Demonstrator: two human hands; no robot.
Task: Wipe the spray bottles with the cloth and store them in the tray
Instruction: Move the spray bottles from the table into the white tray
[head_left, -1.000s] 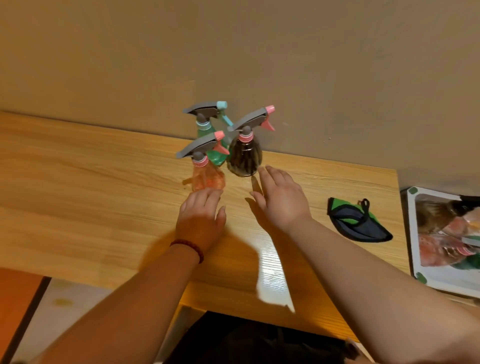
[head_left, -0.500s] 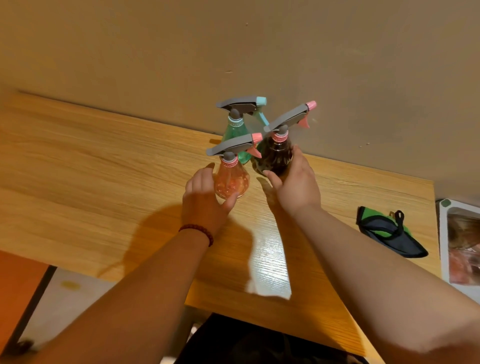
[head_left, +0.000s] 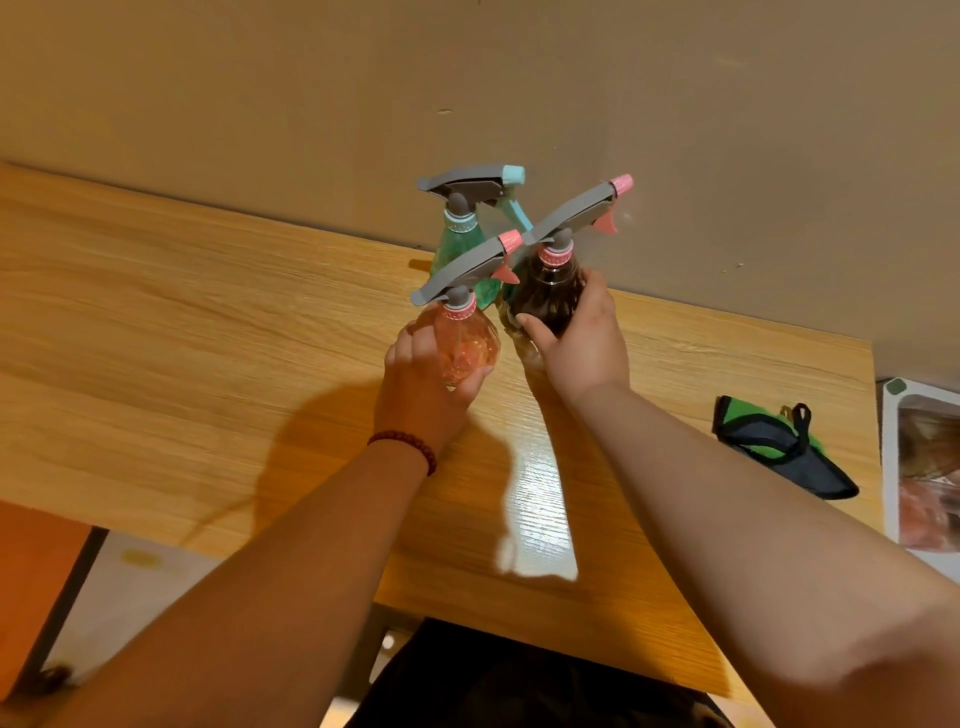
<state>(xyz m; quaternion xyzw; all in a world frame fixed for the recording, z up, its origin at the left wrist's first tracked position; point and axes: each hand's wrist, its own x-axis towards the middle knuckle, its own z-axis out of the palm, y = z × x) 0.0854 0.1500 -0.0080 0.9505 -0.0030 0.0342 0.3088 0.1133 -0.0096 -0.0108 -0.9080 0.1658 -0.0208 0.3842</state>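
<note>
The left hand (head_left: 426, 384) is wrapping around the lower body of the orange bottle (head_left: 465, 345), fingers on its left side and thumb curling under its right, so it is grasping that bottle. The right hand (head_left: 579, 338) is closing on the brown bottle (head_left: 548, 291), thumb across the front and fingers reaching round the far side, grasping it too. Both bottles are standing upright near the far edge of the desk (head_left: 182, 364), close against the wall, with their grey triggers pointing to the right; whether either is lifting off the wood cannot be told. Just behind and between them the green bottle (head_left: 457, 249) is standing untouched, its body partly hidden by the orange one. Out toward the right edge of the desk the cloth (head_left: 774, 452) is lying folded, green and dark, well apart from both hands and not being used. Beyond that edge the tray (head_left: 891, 467) is showing only its white rim and a green corner; it is already holding something orange and brown, blurred, possibly other bottles. By the look of it the task is at an early point for these three: none is being wiped, none is in the tray, and with both hands occupied one will likely need freeing to pick up the cloth.
</note>
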